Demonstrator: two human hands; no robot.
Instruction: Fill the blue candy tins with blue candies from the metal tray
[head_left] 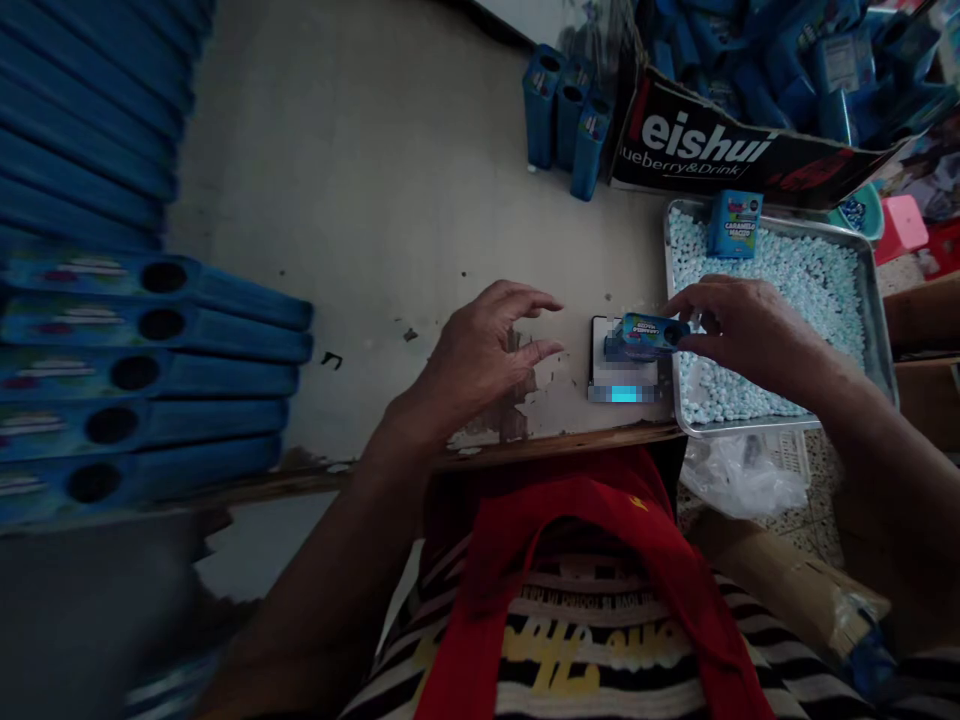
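My left hand (495, 340) hovers over the table, fingers and thumb apart, holding nothing. A small digital scale (601, 372) with a lit display lies to its right. On the scale stands a blue candy box (646, 330) printed "Caramelo Macizo", its top facing up, with a dark hole near the right end. My right hand (739, 320) has its thumb and fingertips around that end of the box. Beneath this hand is a metal tray (883, 340) of small pale blue and white candies (810, 290). Another blue box (735, 225) rests at the tray's far edge.
Blue boxes (150, 370) with holes lie in rows at the left. Several more blue boxes (544, 105) stand at the back, beside a black carton (697, 150) filled with blue boxes. The wooden table edge (555, 445) runs close to my red apron (562, 500).
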